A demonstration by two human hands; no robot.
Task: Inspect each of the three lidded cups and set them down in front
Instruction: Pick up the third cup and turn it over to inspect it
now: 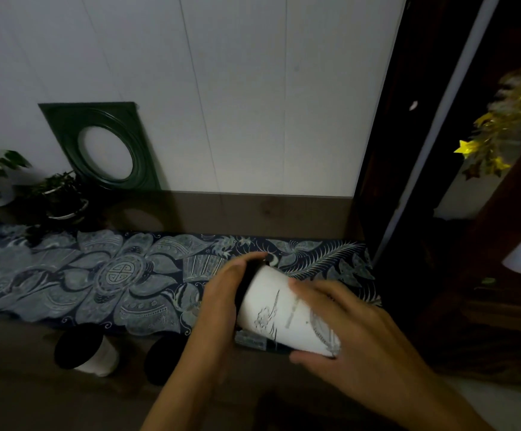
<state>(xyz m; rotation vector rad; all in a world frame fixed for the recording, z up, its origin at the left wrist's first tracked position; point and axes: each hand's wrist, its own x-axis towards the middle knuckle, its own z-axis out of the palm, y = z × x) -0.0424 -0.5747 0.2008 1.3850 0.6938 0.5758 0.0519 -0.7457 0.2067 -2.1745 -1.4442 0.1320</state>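
Observation:
I hold a white paper cup [279, 315] with a black lid and ink drawings on its side, tilted almost flat above the table. My left hand [219, 303] grips its lidded end, and my right hand [355, 331] wraps the base end. A second black-lidded white cup [86, 349] stands on the table at the lower left. A third black lid [163, 359] shows just right of it, partly hidden behind my left forearm.
A dark blue patterned runner [97, 275] lies across the wooden table. Potted plants [60, 197] and a green frame [104, 144] lean at the white wall on the far left. A dark wooden post [386, 169] and a shelf with yellow leaves [495, 132] stand at the right.

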